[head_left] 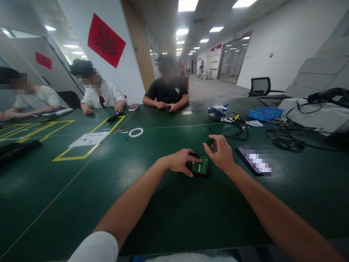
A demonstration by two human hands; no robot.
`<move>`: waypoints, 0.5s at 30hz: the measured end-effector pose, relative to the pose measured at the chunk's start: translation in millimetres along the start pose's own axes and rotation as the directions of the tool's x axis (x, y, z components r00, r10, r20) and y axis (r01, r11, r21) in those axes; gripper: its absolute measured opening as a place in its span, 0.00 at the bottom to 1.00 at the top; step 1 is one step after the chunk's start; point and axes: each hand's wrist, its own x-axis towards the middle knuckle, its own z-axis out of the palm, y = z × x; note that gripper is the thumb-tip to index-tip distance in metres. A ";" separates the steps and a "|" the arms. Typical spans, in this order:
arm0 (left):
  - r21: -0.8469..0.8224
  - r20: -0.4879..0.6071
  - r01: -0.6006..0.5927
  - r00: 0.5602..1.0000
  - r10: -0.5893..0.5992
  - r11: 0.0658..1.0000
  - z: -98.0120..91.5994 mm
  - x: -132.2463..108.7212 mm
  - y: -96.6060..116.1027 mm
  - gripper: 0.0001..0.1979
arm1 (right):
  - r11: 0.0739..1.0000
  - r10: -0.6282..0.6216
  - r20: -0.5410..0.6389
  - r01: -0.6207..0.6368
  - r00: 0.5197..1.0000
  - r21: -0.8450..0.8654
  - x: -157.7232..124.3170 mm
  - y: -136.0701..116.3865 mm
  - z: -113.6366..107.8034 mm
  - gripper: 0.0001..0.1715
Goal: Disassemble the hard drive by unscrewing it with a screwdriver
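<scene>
At the far left, along the far side of a green table (169, 218), sits a person in a pale top (47, 96). Next comes a person in a white shirt (109, 92), one hand on a dark object (113, 118) by yellow tape (69, 158) stuck down in outlines, perhaps to mark off work spots. A paper (89, 139) lies flat across one outline. A white ring (136, 136) lies further right, and beyond it sits a person in a black shirt (170, 91), both hands brought together.

Near the middle, the wearer's left hand (180, 162) grasps a green board (202, 168) by its left side, fingers spread over the top and thumb at the near edge, seemingly to steady it. The board rests on the table between the two hands, green face up, within easy reach of both.

Just right of it, the right hand (222, 154) is raised, pinching a small dark piece (209, 141) between thumb and fingers; what it is, I cannot tell. The pinch leaves the board uncovered on that side.

Further right, a phone (249, 162) lies apart from the hand. Beyond are a blue tray (264, 115) and tangled cables (289, 142), pushed outward, which leaves elbow room.
</scene>
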 end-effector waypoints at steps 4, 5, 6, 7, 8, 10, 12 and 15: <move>0.001 -0.004 -0.002 1.000 0.002 1.000 0.1 0.3 0.5 0.41 | 0.998 0.007 0.018 -0.009 1.000 0.060 -1.4 -0.1 1.1 0.24; 0.000 -0.004 0.000 1.000 0.000 1.000 0.2 0.6 0.4 0.41 | 0.996 0.019 0.020 -0.020 1.000 0.088 -2.2 0.7 2.4 0.25; -0.001 -0.002 0.003 1.000 -0.003 1.000 0.3 0.9 0.3 0.41 | 0.993 0.032 0.021 -0.034 0.999 0.113 -2.9 1.7 3.9 0.25; -0.001 0.002 0.007 1.000 -0.007 1.000 0.3 1.2 0.1 0.41 | 0.991 0.046 0.020 -0.049 0.999 0.126 -3.6 2.7 5.3 0.26; -0.002 0.006 0.010 1.000 -0.010 1.000 0.4 1.5 -0.1 0.42 | 0.990 0.058 0.016 -0.059 0.998 0.127 -4.2 3.5 6.4 0.26; -0.001 0.010 0.012 1.000 -0.012 1.000 0.6 1.7 -0.7 0.42 | 0.993 0.064 0.005 -0.064 0.998 0.101 -4.9 4.5 7.4 0.27; 0.001 0.005 0.003 1.000 -0.003 1.000 1.0 1.5 -1.2 0.41 | 0.996 0.044 0.010 -0.045 0.999 0.080 -5.1 4.5 6.7 0.27; 0.007 -0.011 -0.007 1.000 0.007 1.000 1.8 1.1 -1.7 0.41 | 0.996 0.005 0.034 -0.008 0.999 0.086 -4.9 3.8 5.3 0.28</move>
